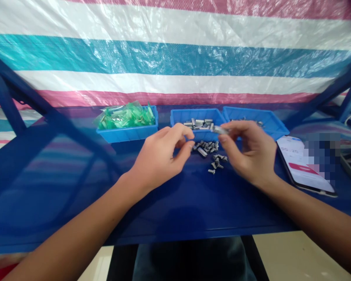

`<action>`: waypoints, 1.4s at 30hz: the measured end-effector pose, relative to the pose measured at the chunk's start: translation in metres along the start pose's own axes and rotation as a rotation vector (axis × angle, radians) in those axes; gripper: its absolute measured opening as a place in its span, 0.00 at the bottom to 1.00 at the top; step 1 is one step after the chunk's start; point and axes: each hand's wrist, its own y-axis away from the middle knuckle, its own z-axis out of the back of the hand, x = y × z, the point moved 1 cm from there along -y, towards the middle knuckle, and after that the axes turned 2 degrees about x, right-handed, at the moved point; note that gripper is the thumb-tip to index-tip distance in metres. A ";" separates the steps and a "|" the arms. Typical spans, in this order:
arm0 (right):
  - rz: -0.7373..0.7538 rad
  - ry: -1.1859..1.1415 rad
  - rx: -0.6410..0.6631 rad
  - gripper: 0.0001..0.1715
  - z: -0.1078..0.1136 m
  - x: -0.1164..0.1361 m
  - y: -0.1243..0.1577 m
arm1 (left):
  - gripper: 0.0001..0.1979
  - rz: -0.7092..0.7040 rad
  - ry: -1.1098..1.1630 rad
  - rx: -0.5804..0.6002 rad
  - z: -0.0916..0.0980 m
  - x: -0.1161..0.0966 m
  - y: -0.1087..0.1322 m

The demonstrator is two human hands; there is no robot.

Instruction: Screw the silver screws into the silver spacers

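My right hand (pixel 248 150) pinches a small silver hex standoff (pixel 221 130) between thumb and forefinger. Motion blurs the piece, so whether a screw sits in it cannot be told. My left hand (pixel 165 154) is curled just to the left, with a narrow gap between thumb and forefinger and nothing visible in it. On the blue table between the hands lies a cluster of metal standoffs (pixel 203 151). Several small screws (pixel 214 165) are scattered nearer to me. More standoffs (pixel 204 122) fill part of the middle blue bin (pixel 178 117) behind the hands.
A blue bin (pixel 128 134) at the left holds a clear bag of green pieces (pixel 128 116). The right blue bin (pixel 273 123) contains small metal parts, partly hidden by my right hand. A phone (pixel 295 156) lies at the right. Striped sheeting (pixel 175 58) hangs behind the table (pixel 175 210).
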 end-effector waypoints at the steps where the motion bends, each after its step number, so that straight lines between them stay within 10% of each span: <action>1: 0.017 0.071 -0.081 0.08 0.002 -0.004 -0.003 | 0.05 0.036 -0.039 0.050 0.002 0.003 -0.001; 5: 0.060 0.311 -0.256 0.10 0.008 -0.025 -0.017 | 0.07 0.146 -0.298 0.318 -0.001 0.012 0.001; 10: 0.048 0.424 0.032 0.16 0.006 -0.037 -0.026 | 0.12 0.202 -0.529 0.436 -0.008 0.006 0.006; 17: 0.111 0.238 0.095 0.09 0.001 -0.006 -0.010 | 0.11 0.294 -0.516 0.513 -0.001 0.017 0.003; 24: -0.041 -0.072 0.368 0.10 -0.011 0.011 0.004 | 0.08 0.091 0.012 0.337 -0.005 0.010 0.001; 31: -0.248 -0.265 0.478 0.11 -0.013 0.011 0.004 | 0.06 -0.165 0.069 0.137 -0.007 -0.008 0.004; 42: -0.266 -0.364 0.323 0.09 -0.017 0.003 0.014 | 0.09 0.508 0.876 0.285 -0.010 -0.005 -0.002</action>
